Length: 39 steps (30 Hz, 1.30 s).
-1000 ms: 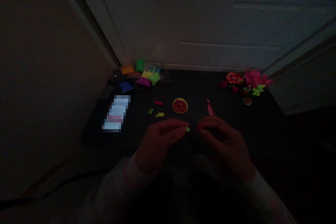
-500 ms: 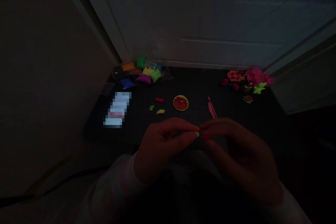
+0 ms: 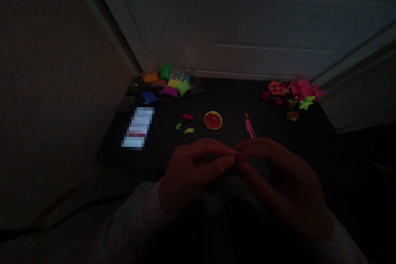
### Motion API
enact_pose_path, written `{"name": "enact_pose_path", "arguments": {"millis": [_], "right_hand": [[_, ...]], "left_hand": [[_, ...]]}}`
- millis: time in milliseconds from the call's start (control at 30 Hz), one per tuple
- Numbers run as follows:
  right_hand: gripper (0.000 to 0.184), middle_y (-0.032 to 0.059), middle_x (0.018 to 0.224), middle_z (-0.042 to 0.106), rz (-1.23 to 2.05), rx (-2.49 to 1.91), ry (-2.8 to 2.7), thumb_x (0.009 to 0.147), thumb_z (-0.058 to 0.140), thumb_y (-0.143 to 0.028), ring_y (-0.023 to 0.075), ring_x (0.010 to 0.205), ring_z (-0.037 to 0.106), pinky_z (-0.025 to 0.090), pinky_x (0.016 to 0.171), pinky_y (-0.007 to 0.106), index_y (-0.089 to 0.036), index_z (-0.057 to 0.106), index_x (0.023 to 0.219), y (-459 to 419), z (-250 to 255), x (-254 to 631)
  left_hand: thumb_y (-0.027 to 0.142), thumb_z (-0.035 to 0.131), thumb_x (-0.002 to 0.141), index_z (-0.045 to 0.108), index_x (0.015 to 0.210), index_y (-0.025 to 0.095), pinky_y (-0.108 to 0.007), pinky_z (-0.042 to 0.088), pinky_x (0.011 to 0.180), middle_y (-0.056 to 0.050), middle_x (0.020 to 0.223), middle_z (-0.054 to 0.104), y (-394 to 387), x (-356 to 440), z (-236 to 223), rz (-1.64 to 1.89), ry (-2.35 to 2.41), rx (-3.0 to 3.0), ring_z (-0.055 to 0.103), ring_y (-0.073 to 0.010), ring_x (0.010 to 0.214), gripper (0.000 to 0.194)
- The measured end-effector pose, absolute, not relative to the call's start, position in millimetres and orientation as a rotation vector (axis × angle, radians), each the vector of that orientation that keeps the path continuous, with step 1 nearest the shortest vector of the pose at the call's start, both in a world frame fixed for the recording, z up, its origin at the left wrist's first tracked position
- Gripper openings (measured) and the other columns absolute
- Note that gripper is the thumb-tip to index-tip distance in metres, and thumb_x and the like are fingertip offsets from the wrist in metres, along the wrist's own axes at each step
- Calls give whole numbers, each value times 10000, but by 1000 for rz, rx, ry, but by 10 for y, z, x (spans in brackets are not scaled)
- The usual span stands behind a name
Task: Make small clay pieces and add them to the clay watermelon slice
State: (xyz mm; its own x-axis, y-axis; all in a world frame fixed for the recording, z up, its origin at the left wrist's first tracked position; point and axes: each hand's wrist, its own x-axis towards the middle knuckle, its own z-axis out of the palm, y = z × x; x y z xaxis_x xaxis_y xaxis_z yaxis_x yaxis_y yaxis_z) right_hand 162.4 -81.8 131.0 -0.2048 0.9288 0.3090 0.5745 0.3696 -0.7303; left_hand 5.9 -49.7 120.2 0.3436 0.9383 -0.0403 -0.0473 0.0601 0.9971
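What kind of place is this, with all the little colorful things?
Probably a dim room at home, with a small craft spot: there's a dark table, colorful packets that look like modeling clay, and a pale panel with a heart, maybe a door.

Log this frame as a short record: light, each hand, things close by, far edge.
Light: dim
Left hand: the left hand has its fingers pinched, meeting the right hand
Right hand: fingers on a small red piece
Nearby: round red disc with yellow rim, red piece shaped like a spindle, green bit, yellow bit, pink tools
Far edge: colored packets; pink flowers
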Motion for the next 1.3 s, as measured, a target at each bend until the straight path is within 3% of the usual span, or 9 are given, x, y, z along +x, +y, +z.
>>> {"name": "enact_pose_path", "arguments": {"millis": [400,1000,1300], "right_hand": [[151,-4,859,589,648,-1291,-1859,738,526,-151,108,812,549,434,709,215,-211,531,877,-801,1300,1597],[156,-4,851,588,711,-1250,-1695,744,526,-165,132,811,552,440,711,268,-241,552,877,-813,1191,1559],[169,-19,854,582,690,-1238,-1681,744,532,-153,108,809,542,435,703,237,-248,554,882,-812,1159,1541]], "left_hand": [[153,634,656,667,766,287,-118,437,582,67,730,668,-538,88,1081,935,870,941,592,-57,660,177],[92,658,571,646,710,213,-162,443,596,54,633,639,-575,222,1043,1017,729,528,574,-57,595,185],[92,662,552,635,713,213,-163,462,591,49,636,655,-575,257,995,1091,748,469,600,-70,614,203]]}}
